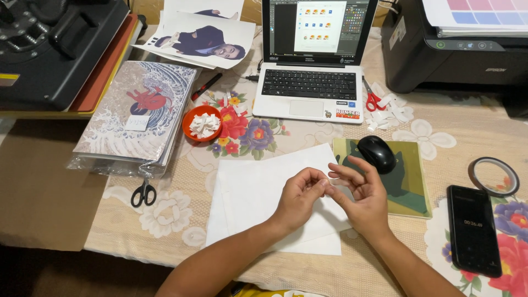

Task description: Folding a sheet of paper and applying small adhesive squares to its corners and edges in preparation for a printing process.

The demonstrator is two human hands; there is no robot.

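Note:
My left hand (297, 198) and my right hand (360, 195) meet fingertip to fingertip above white sheets of paper (250, 192) lying on the flowered tablecloth. The left thumb and forefinger pinch together against the right fingertips. Something very small may be held between them, but I cannot make it out. The other fingers of the right hand are spread. A black computer mouse (377, 153) on a green mouse pad (412, 187) sits just beyond the right hand.
An open laptop (311, 82) stands behind the paper. An orange bowl of white paper scraps (202, 124), black scissors (143, 193), a wrapped picture stack (137, 110), red scissors with scraps (374, 100), a tape roll (493, 176), a black phone (473, 228), a printer (456, 49) and a heat press (60, 49) surround it.

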